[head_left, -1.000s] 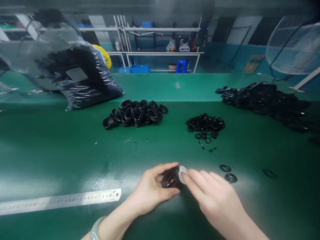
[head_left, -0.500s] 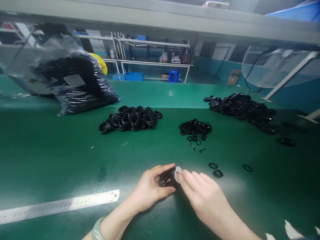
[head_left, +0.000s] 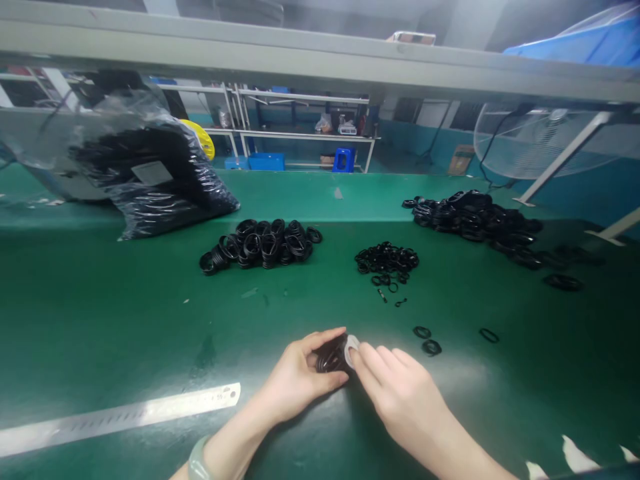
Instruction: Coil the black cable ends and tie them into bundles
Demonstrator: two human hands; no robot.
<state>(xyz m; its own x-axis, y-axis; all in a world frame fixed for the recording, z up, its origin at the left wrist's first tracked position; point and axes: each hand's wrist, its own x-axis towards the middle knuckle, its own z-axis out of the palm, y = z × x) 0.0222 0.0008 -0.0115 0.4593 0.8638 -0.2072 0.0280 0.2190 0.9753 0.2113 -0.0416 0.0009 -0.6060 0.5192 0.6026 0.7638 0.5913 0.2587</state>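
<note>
Low over the green table, my left hand (head_left: 296, 375) is closed around a bundle of black rings (head_left: 328, 361), thumb below and fingers above. At the right end of the bundle sits a light grey ring-shaped piece (head_left: 352, 344). My right hand (head_left: 403, 381) has its fingers bent against this grey piece, with a fingertip at its opening. The fingers partly hide where the grey piece meets the black rings. Two loose black rings (head_left: 431, 347) lie to the right of my hands, and a single thin ring (head_left: 489, 335) lies farther right.
Stacked black rings (head_left: 269, 248) stand back left; a pile of small black rings (head_left: 387, 259) lies at centre right. A larger black heap (head_left: 473, 213) is beyond. A steel ruler (head_left: 165, 411) lies front left, a filled plastic bag (head_left: 160, 193) behind. A shelf beam (head_left: 320, 57) crosses above.
The camera view has tilted up a little, so the scene sits slightly lower in the picture. Both hands keep nearly the same hold on the black rings and grey piece.
</note>
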